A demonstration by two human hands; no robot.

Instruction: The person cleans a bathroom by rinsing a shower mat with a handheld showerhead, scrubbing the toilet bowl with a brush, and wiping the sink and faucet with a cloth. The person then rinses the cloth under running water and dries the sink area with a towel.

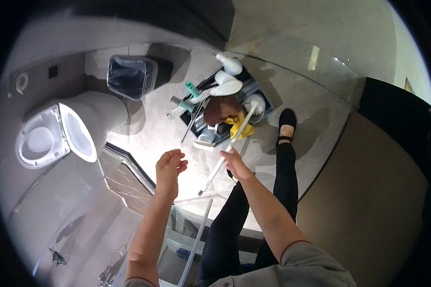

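Right hand (234, 161) was clamped around the white handle of a toilet brush (230, 146), gripping it near the middle; the brush head end lay far off, over the grey cleaning caddy (266, 109) on the floor, while the near tip pointed back toward the person's legs. Left hand (170, 165) hung free just left of the handle, fingers loosely curled and holding nothing. The caddy was crowded with white spray bottles (229, 64), a brown cloth (220, 109) and a yellow cloth (239, 125), with a shoe (287, 119) just to its right. The toilet (57, 134) stood well to the left, seat raised, with a lined bin (131, 75) beyond it. To handle the brush well, I judged the grip should slide nearer the free end for reach, and the head should be kept low and clear of the cloths so drips stayed in the caddy.
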